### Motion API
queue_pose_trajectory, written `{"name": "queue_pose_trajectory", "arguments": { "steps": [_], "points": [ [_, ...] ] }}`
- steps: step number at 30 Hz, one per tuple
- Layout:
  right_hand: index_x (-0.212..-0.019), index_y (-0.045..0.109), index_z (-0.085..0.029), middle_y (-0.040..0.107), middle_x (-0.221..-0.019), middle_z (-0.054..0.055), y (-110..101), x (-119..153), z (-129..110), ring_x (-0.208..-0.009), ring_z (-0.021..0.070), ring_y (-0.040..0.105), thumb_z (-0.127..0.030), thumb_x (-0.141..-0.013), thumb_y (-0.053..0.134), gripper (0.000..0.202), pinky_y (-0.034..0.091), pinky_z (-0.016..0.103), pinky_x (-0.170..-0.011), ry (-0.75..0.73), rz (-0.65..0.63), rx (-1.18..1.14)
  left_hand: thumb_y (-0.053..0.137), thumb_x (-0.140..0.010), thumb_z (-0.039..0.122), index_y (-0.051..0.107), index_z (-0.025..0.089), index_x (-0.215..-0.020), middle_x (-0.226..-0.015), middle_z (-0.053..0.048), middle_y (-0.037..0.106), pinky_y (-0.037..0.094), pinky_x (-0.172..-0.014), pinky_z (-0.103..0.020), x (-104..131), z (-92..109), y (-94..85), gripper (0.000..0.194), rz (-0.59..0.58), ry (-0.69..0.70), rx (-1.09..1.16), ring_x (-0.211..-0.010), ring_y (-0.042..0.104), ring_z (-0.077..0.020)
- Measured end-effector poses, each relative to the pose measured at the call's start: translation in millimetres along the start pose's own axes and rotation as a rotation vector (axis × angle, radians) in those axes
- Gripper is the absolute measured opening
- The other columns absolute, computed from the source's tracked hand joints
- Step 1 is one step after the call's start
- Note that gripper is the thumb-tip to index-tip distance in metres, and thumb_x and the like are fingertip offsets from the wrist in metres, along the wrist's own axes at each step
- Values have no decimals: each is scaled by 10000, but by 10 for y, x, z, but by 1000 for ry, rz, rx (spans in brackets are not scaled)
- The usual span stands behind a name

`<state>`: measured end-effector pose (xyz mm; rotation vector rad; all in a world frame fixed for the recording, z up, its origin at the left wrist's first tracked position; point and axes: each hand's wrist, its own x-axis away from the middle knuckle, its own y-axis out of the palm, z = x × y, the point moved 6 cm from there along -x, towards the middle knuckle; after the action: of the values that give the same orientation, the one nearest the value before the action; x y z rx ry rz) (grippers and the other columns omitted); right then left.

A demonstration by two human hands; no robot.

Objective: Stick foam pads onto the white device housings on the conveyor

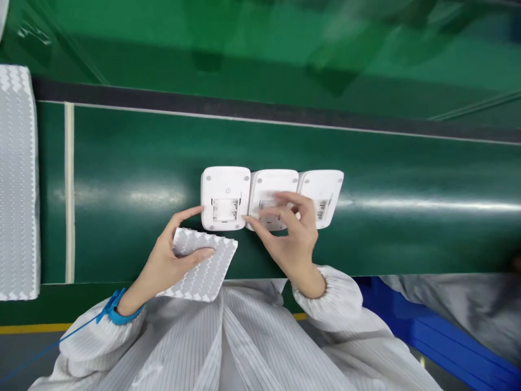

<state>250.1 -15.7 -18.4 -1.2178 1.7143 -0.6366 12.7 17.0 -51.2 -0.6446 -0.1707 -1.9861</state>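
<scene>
Green belt (122,179) carrying three white units (226,198) in a touching row, backs up. Left hand (171,255) pinches a pad sheet (203,271), forefinger at the left unit. Right hand's (291,233) fingertips close on the blurred middle unit; a nudge may misalign the row.

Bare belt (134,163) beyond three devices (226,198)

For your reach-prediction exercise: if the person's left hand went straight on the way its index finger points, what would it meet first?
The left hand would probably meet the leftmost white device first; its fingertip already seems at that edge.
</scene>
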Motion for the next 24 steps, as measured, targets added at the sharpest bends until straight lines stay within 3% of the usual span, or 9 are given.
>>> {"name": "queue_pose_trajectory", "arguments": {
  "steps": [2,4,5,9,11,13,17,21,24],
  "points": [
    [-1172,724,-264,571,-1488,129,34,-80,23,-1439,418,517,-414,-888,838,340,480,629,-1141,-80,49,69,854,-839,416,404,355,-1622,-1476,-80,643,626,-837,-373,-51,-3,-21,905,-38,-30,82,-1091,739,-298],
    [-1345,662,-289,457,-1626,115,111,-149,9,-1563,437,352,-341,-947,779,418,349,711,-1224,-135,-3,61,850,-840,419,290,341,-1681,-1561,-108,579,632,-884,-398,-98,-8,-7,1014,-117,-64,121,-1187,716,-335],
    [-1363,651,-289,456,-1633,111,124,-168,-6,-1566,422,357,-281,-974,740,399,338,714,-1232,-145,-17,30,846,-843,415,263,334,-1692,-1576,-116,566,629,-913,-410,-114,-11,0,1033,-144,-73,113,-1221,703,-343],
    [-1111,748,-273,717,-1281,75,-20,-85,-76,-1249,311,674,-135,-942,746,219,534,568,-1089,-96,66,-73,847,-845,381,248,357,-1698,-1534,-101,609,624,-940,-429,-102,-24,2,1042,-126,-23,0,-1223,702,-345],
    [-1065,763,-262,745,-1059,44,-25,18,-93,-940,205,728,-119,-928,762,198,622,395,-852,-9,-26,-176,853,-835,351,264,373,-1693,-1450,-93,670,642,-865,-408,-68,-20,20,1041,-103,34,-35,-1151,729,-341],
    [-1107,770,-246,726,-969,27,36,127,-114,-744,128,677,-101,-954,722,216,592,289,-659,85,-161,-301,847,-836,325,251,379,-1697,-1361,-88,717,645,-787,-374,-41,-10,49,1048,-96,81,-58,-1062,751,-323],
    [-1081,788,-217,727,-953,33,92,216,-149,-694,103,650,-91,-963,699,195,537,243,-556,162,-190,-368,783,-888,321,242,400,-1693,-1182,-47,774,593,-632,-302,-35,6,140,973,-177,95,-131,-753,729,-220],
    [-1045,792,-207,736,-926,30,109,174,-175,-643,94,623,-110,-955,715,154,533,243,-551,163,-191,-356,722,-939,332,316,404,-1666,-894,28,753,440,-494,-247,-64,53,224,836,-299,92,-262,-508,533,-138],
    [-1001,788,-203,735,-884,18,109,150,-192,-603,88,601,-103,-948,709,137,532,252,-567,184,-194,-340,704,-960,332,188,377,-1709,-517,122,453,268,-424,-243,-84,68,265,910,-359,53,-347,-415,341,-141]
  ]
}}
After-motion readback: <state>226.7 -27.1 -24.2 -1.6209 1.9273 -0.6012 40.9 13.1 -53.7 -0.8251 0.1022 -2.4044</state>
